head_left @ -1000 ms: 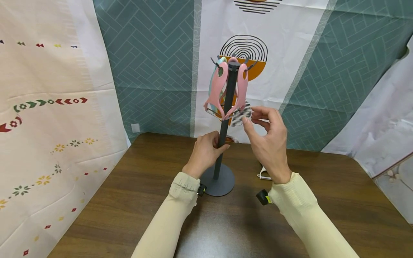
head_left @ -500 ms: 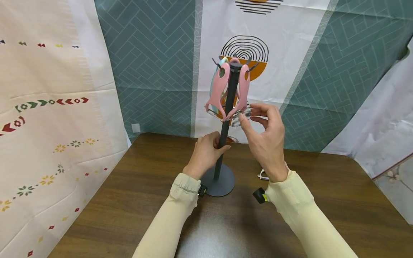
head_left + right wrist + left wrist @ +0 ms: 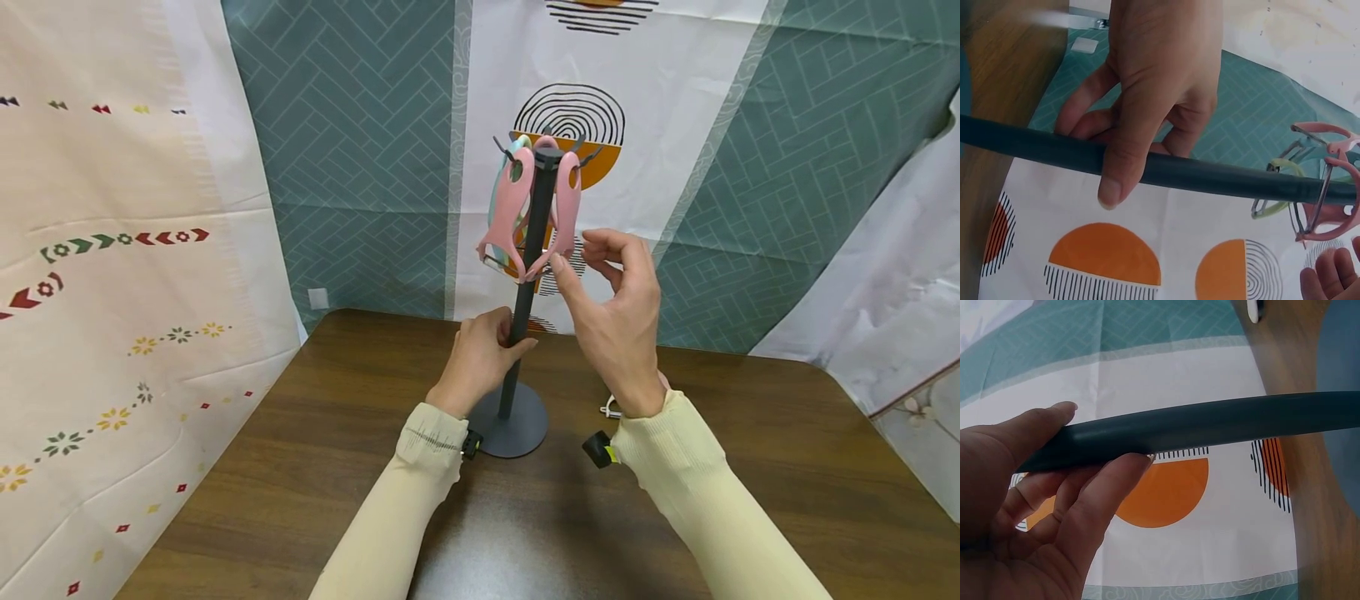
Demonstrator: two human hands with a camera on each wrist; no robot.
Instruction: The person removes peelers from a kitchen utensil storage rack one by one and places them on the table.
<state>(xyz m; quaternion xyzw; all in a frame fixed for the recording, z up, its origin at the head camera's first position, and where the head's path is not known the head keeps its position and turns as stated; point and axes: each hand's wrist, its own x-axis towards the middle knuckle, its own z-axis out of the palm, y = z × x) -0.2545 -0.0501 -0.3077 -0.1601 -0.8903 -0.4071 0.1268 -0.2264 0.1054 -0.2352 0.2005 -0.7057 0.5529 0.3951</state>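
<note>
A dark stand (image 3: pixel 536 225) rises from a round base, with several Y-shaped peelers hung on hooks at its top. Two pink peelers, the left one (image 3: pixel 510 200) and the right one (image 3: pixel 567 196), face me; a mint peeler (image 3: pixel 496 204) hangs partly hidden behind. My left hand (image 3: pixel 476 357) grips the pole below them, thumb on one side and fingers on the other, as the left wrist view (image 3: pixel 1054 494) also shows. Beside the right pink peeler's head is my right hand (image 3: pixel 621 325), holding nothing, fingers loosely bent and thumb tip near the blade; whether it touches cannot be told.
Behind my right wrist, another peeler (image 3: pixel 610 410) lies on the brown wooden table (image 3: pixel 375 467), mostly hidden. A patterned cloth (image 3: pixel 360 167) hangs close behind the table, and a cream cloth (image 3: pixel 135 275) hangs at the left.
My right hand has moved slightly left and up, closer to the right pink peeler's head. My left hand has stayed on the pole.
</note>
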